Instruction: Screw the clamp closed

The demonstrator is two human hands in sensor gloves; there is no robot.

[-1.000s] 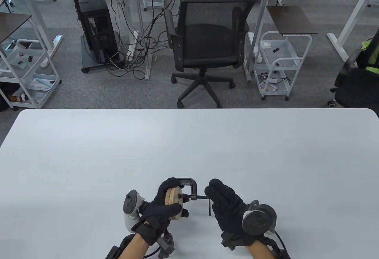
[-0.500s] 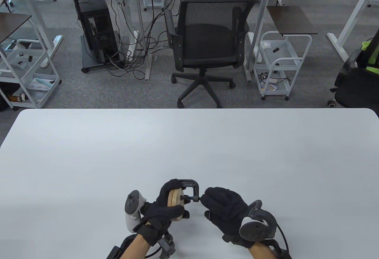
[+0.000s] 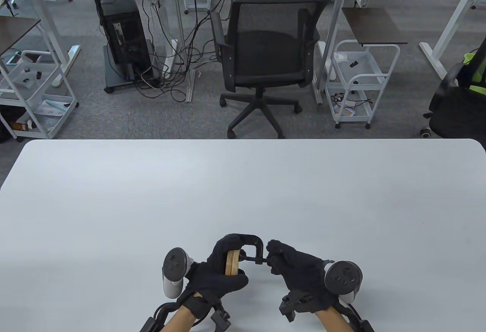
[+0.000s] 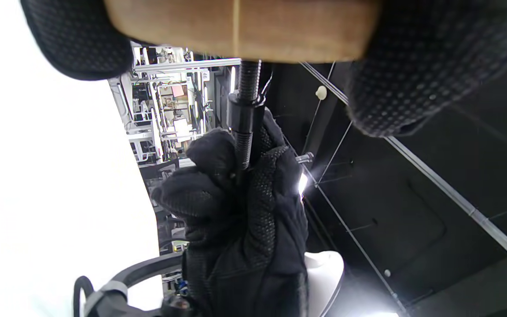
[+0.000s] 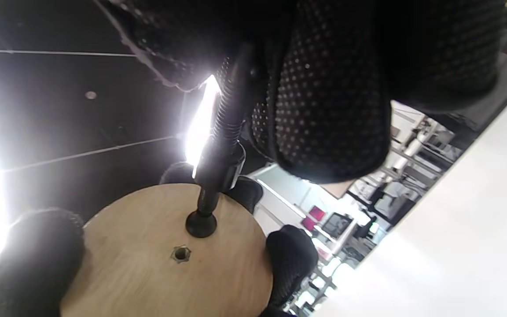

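A black C-clamp (image 3: 250,243) sits around two round wooden discs (image 3: 232,262) near the table's front edge. My left hand (image 3: 218,271) grips the discs edge-on, with the clamp frame arching over the top. The clamp's screw (image 3: 256,259) runs right from the discs. My right hand (image 3: 290,265) grips the screw's outer end and handle, which its fingers hide. In the right wrist view the screw's pad (image 5: 201,223) touches the disc face (image 5: 148,264). In the left wrist view the screw (image 4: 245,105) comes down from the discs (image 4: 240,28) into my right hand's fingers (image 4: 240,193).
The white table (image 3: 243,195) stretches wide beyond the hands. Behind its far edge stand an office chair (image 3: 265,55), two white carts (image 3: 357,81) and other desks.
My right hand has closed in from open fingers beside the handle to a grip on the screw end and has turned over. The left hand has tilted the discs more edge-on and shifted slightly right.
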